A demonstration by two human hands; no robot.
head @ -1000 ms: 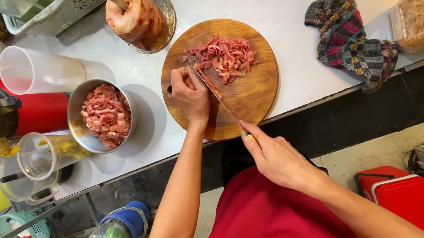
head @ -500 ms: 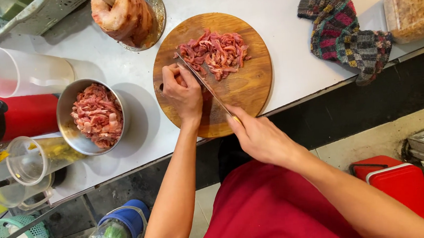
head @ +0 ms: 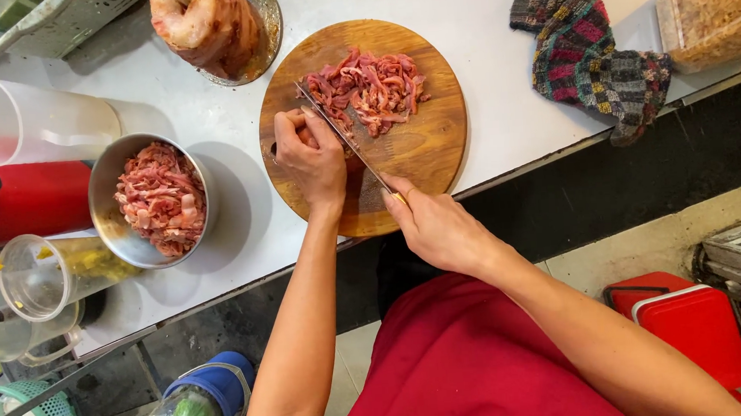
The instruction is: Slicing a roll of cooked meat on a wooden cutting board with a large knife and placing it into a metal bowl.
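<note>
Gripping a knife (head: 345, 137) and meat (head: 298, 140), hands work beside a meat-filled pot (head: 103, 186).

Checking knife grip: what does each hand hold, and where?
Right hand grips the knife by its handle. Left hand holds down meat on the board, fingers curled against the blade.

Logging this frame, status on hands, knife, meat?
Left hand pins meat on the board. Right hand grips the knife, blade beside left fingers. Sliced meat piled past the blade. Full pot left of board, not in the way.
</note>
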